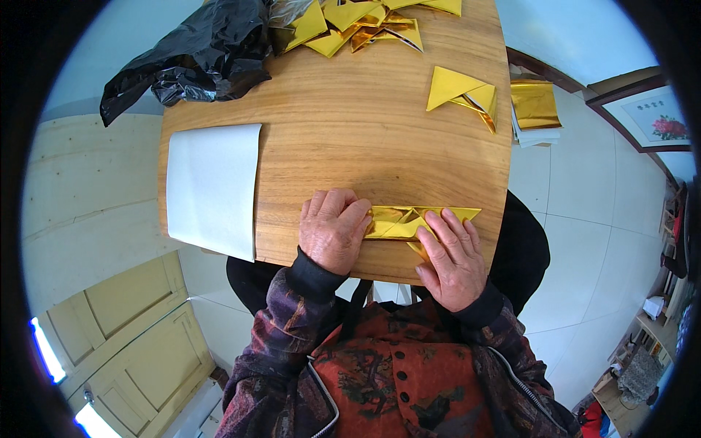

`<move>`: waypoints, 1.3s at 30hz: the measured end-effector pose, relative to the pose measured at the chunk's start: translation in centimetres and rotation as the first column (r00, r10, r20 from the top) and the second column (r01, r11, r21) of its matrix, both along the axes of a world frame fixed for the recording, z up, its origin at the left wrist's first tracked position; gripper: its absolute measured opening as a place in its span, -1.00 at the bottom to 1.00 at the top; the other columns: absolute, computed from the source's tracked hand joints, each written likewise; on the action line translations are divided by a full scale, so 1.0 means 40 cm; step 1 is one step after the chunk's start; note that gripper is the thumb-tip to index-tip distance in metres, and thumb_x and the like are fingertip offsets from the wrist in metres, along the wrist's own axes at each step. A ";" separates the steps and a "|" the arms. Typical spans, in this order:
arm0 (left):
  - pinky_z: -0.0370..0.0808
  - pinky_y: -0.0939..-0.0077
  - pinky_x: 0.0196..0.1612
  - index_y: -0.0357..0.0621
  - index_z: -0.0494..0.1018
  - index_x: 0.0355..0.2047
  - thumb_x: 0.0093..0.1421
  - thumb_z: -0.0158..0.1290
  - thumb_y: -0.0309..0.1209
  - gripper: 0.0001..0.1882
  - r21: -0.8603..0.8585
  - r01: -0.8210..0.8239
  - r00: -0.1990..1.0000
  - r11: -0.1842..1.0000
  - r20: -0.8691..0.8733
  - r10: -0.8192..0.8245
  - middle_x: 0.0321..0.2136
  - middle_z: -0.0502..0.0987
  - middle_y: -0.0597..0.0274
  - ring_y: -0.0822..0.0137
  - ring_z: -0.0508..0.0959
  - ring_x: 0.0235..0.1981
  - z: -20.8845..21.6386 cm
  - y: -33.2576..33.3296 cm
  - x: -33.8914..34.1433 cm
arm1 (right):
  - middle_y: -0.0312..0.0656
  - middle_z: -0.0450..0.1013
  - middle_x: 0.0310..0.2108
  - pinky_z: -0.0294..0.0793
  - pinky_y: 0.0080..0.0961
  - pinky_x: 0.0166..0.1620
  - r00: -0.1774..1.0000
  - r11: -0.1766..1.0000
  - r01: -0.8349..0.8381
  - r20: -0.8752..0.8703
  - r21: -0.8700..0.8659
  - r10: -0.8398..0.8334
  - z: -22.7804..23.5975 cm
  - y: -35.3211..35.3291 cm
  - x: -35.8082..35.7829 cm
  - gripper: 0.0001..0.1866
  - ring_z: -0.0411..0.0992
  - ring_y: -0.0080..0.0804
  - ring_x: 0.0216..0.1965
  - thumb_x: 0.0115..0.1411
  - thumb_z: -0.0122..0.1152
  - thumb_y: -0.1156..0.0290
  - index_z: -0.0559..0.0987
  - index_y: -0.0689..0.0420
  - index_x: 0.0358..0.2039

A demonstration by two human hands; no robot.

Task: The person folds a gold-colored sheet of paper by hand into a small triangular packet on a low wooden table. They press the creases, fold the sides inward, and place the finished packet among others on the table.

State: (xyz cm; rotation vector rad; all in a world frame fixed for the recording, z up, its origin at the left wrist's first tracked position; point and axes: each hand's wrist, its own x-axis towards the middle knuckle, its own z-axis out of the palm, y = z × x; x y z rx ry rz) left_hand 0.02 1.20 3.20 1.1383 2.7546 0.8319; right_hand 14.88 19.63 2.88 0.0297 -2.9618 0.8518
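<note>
A folded strip of gold foil paper [398, 223] lies near the front edge of the wooden table [328, 146], creased and with pointed ends. At its left end my left hand [332, 230] is closed, with curled fingers pinching the paper there. My right hand [453, 259] rests on the right part of the strip, fingers stretched out and pressing it down. A small gold flap sticks out below the strip, beside my right thumb. The left tip of the strip is hidden by my left fingers.
A folded gold foil piece [464, 95] lies at the table's right, with several more gold pieces [354, 25] heaped at the far edge. A black plastic bag [201, 58] sits far left, above a stack of white paper [213, 186]. Gold sheets [535, 104] lie beyond the right edge.
</note>
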 end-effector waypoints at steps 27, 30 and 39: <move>0.35 0.25 -0.20 -0.02 0.56 -0.30 0.00 0.21 -0.43 -0.80 0.005 -0.015 1.000 1.000 0.016 0.014 -0.34 0.45 0.28 0.16 0.45 -0.26 -0.011 -0.003 0.000 | -0.10 0.11 0.32 0.11 -0.07 0.30 1.000 1.000 -0.016 0.012 0.017 0.016 -0.001 -0.010 -0.036 -0.16 0.04 -0.07 0.36 -0.14 0.47 0.23 0.35 0.04 0.21; 0.35 0.25 -0.20 -0.01 0.56 -0.30 0.00 0.20 -0.43 -0.79 -0.002 -0.016 1.000 1.000 0.023 0.016 -0.34 0.45 0.28 0.16 0.44 -0.26 -0.011 -0.003 0.001 | -0.10 0.12 0.32 0.10 -0.08 0.30 1.000 1.000 -0.015 0.015 0.015 0.015 -0.002 -0.009 -0.035 -0.16 0.04 -0.08 0.36 -0.14 0.47 0.24 0.35 0.05 0.21; 0.35 0.24 -0.21 -0.01 0.56 -0.29 0.01 0.21 -0.44 -0.79 -0.020 -0.033 0.999 0.999 0.033 0.034 -0.34 0.44 0.28 0.16 0.44 -0.25 -0.011 -0.001 0.005 | -0.05 0.13 0.31 0.10 -0.05 0.29 1.000 1.000 -0.002 0.023 -0.013 0.002 0.001 -0.011 -0.037 -0.20 0.07 0.00 0.34 -0.12 0.44 0.28 0.38 0.09 0.19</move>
